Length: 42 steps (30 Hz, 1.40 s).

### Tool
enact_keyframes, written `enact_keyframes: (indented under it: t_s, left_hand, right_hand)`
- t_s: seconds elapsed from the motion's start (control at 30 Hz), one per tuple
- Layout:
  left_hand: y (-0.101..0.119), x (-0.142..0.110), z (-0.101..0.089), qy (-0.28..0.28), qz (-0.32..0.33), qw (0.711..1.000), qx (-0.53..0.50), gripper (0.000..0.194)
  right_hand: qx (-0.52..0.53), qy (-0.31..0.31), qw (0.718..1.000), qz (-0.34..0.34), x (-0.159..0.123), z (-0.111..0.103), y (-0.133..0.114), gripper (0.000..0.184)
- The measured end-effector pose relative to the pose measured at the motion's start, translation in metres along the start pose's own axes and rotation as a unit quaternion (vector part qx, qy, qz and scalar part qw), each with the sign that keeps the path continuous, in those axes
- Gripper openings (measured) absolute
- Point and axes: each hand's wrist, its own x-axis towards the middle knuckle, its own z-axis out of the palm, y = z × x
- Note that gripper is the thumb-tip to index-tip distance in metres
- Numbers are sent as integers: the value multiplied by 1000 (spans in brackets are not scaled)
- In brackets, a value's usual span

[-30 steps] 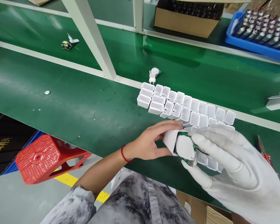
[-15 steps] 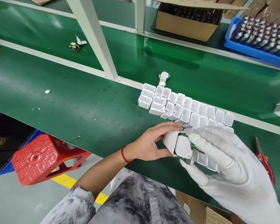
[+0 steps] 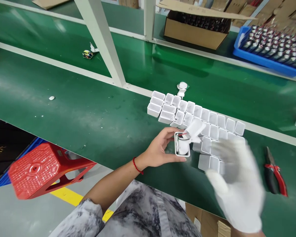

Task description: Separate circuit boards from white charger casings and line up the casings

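My bare left hand (image 3: 158, 148), with a red cord on the wrist, grips a small white plastic housing (image 3: 176, 144) between thumb and fingers. The housing's open end faces up toward me. Inside it sit a white pad (image 3: 183, 147) and part of a circuit board, and a red wire shows near the top. A white plastic part (image 3: 195, 129) sticks out past the rim. My white-gloved right hand (image 3: 238, 184) is off to the right, apart from the housing. It is blurred, its thumb spread from the fingers, and nothing shows in it.
Rows of open white housings (image 3: 205, 115) stand just beyond my hands. Red-and-black pliers (image 3: 273, 174) lie at right. Loose circuit assemblies (image 3: 182, 86) sit farther back. A cardboard box (image 3: 194, 34) and a blue tray (image 3: 263, 59) are on the rear shelf; a red stool (image 3: 34, 168) stands at left.
My right hand has let go of the assembly and moved away to the right. The board sits deeper in the housing, which my left hand has turned upright.
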Motion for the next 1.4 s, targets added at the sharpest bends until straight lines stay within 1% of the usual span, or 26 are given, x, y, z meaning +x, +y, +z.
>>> enact_keyframes:
  t_s: [0.07, 0.1, 0.13, 0.17, 0.23, 0.33, 0.4, 0.43, 0.5, 0.57, 0.6, 0.63, 0.67, 0.7, 0.73, 0.77, 0.8, 0.87, 0.9, 0.93, 1.03, 1.1, 1.2, 1.27, 1.33, 1.4]
  left_hand:
    - [1, -1, 4, -18, -5, 1000, 20, 66]
    - [3, -2, 6, -28, -9, 999, 40, 64]
    - [6, -2, 9, -34, -12, 997, 65, 62]
    - [8, -3, 10, -36, -9, 995, 94, 60]
    - [10, -4, 12, -33, 17, 986, 160, 56]
    - [11, -6, 11, -38, 66, 965, 250, 54]
    - [16, -6, 9, -57, 83, 955, 281, 54]
    - [21, -5, 8, -71, 83, 952, 285, 57]
    - [35, 0, 9, -104, 63, 952, 279, 72]
    - [52, 8, 14, -138, 31, 947, 288, 90]
    - [59, 13, 18, -149, 23, 937, 315, 91]
    - [65, 17, 21, -152, 18, 921, 359, 83]
    - [69, 21, 25, -146, 17, 902, 407, 68]
    - [71, 24, 27, -135, 21, 885, 445, 49]
    - [72, 26, 27, -118, 31, 876, 466, 33]
    - [71, 26, 27, -96, 49, 878, 466, 23]
    - [70, 25, 24, -72, 72, 886, 452, 19]
    - [67, 19, 19, -24, 113, 906, 407, 18]
    - [66, 15, 16, -3, 114, 915, 386, 20]
    - [63, 10, 15, 14, 96, 925, 367, 22]
    - [55, -3, 17, 53, 7, 956, 288, 22]
    - [50, -8, 22, 71, -24, 967, 242, 22]
    - [45, -12, 24, 70, -33, 974, 211, 23]
    - [44, -12, 22, 51, -26, 976, 209, 27]
    - [42, -12, 18, 25, 14, 975, 222, 31]
    - [40, -12, 13, -2, 55, 967, 248, 41]
  right_hand:
    - [113, -63, 985, 112, -5, 14, 4, 60]
    - [152, -82, 974, 146, -5, 20, 3, 58]
    - [178, -95, 964, 171, -4, 25, 2, 57]
    - [190, -91, 959, 190, -2, 29, -1, 57]
    - [190, -82, 954, 219, 3, 32, -7, 60]
    - [177, -70, 954, 230, 6, 33, -11, 68]
    - [164, -57, 959, 225, 5, 33, -12, 68]
    - [158, -48, 961, 223, 5, 34, -11, 65]
    - [148, -38, 963, 220, 4, 37, -9, 58]
    - [131, -41, 968, 208, 4, 40, -7, 44]
    - [123, -47, 972, 197, 4, 41, -6, 36]
    - [116, -54, 974, 187, 4, 42, -4, 30]
    - [112, -57, 976, 178, 5, 43, -3, 27]
    - [107, -55, 977, 174, 5, 43, -2, 27]
    - [103, -49, 978, 173, 6, 42, -2, 30]
    - [98, -40, 979, 177, 6, 41, -1, 36]
    - [95, -31, 978, 184, 7, 39, -2, 43]
    - [98, -21, 973, 208, 8, 34, -3, 56]
    - [105, -20, 969, 223, 8, 32, -4, 61]
    - [114, -20, 964, 240, 8, 31, -5, 65]
    - [156, -28, 946, 282, 8, 32, -6, 73]
    - [199, -52, 932, 299, 7, 34, -4, 77]
    - [261, -79, 914, 300, 3, 37, 2, 77]
    - [284, -66, 911, 292, 0, 38, 6, 72]
    - [297, -48, 911, 282, -2, 41, 8, 67]
    - [306, -34, 911, 274, -4, 46, 9, 65]
